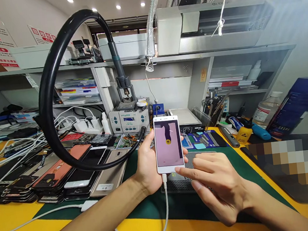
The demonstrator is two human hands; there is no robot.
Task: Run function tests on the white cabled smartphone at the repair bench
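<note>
Phone (168, 143) sits grasped in the left hand (147, 164) above the counter (5, 215), near its front edge; right hand (218, 182), released, points at the phone's bottom.

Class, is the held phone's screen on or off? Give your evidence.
On: the phone in the left hand shows a lit pinkish picture.

The bench (19, 219) has a bright yellow top, with a green mat (151, 208) spread over its middle and a black perforated box (180, 187) lying on that. Stacked phones (80, 183) crowd the left side, some over the mat's edge, and a grey control station (129, 124) stands toward the back. On the right I see a yellow bottle (244, 134), a clear labelled bottle (265, 113) and a flat dark pad (273, 176)
</note>
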